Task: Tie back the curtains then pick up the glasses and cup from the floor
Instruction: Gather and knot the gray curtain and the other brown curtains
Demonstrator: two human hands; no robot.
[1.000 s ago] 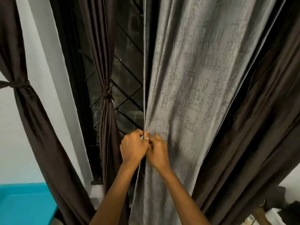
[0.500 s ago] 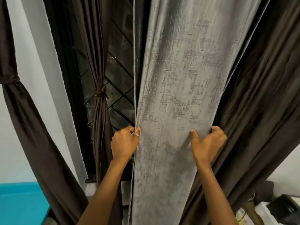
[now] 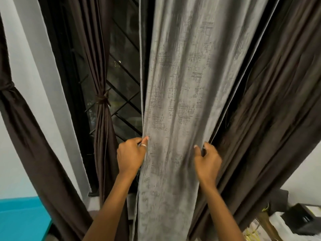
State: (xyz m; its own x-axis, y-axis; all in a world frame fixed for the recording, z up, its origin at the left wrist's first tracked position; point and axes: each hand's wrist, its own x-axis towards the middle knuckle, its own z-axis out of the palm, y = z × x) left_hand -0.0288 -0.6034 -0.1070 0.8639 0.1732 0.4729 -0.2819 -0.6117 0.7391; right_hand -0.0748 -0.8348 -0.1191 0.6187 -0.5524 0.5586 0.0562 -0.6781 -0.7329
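Note:
A grey textured curtain (image 3: 182,87) hangs loose down the middle of the view. My left hand (image 3: 131,154), with a ring on one finger, pinches its left edge. On the right edge my right hand (image 3: 207,160) grips the cloth, fingers curled behind it. A dark brown curtain (image 3: 271,105) hangs loose to the right of the grey one. Two other brown curtains are tied back: one (image 3: 102,122) in front of the window, one (image 3: 26,136) at the far left. No glasses or cup are in view.
A dark window with a diagonal metal grille (image 3: 125,94) lies behind the curtains. A white wall (image 3: 34,84) stands to the left. A teal surface (image 3: 22,218) fills the lower left corner. Dark boxes and clutter (image 3: 302,220) sit at the lower right.
My hands were together at the grey curtain's left edge. My right hand has slid across to its right edge, spreading the cloth flat; my left hand keeps its hold.

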